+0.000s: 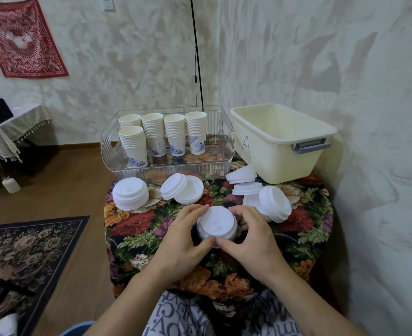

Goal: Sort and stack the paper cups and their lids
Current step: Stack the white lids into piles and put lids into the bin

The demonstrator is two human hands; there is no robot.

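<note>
A short stack of white plastic lids (pixel 216 224) stands at the middle of the flowered table. My left hand (pixel 184 235) grips its left side and my right hand (pixel 250 232) grips its right side, thumbs meeting at the near rim. Another upright lid stack (pixel 130 194) stands at the left. A tipped lid stack (pixel 182 189) lies behind my hands. More lids lie toppled on the right (pixel 274 202) and against the tub (pixel 241 177). Several stacks of blue-patterned paper cups (pixel 173 132) stand in a clear plastic bin (pixel 171 167).
A cream plastic tub (pixel 280 163) marked "A" stands at the back right, beside the wall. A black pole (pixel 196 52) rises behind the clear bin. The table's left edge drops to a wooden floor with a dark patterned rug (pixel 28 241).
</note>
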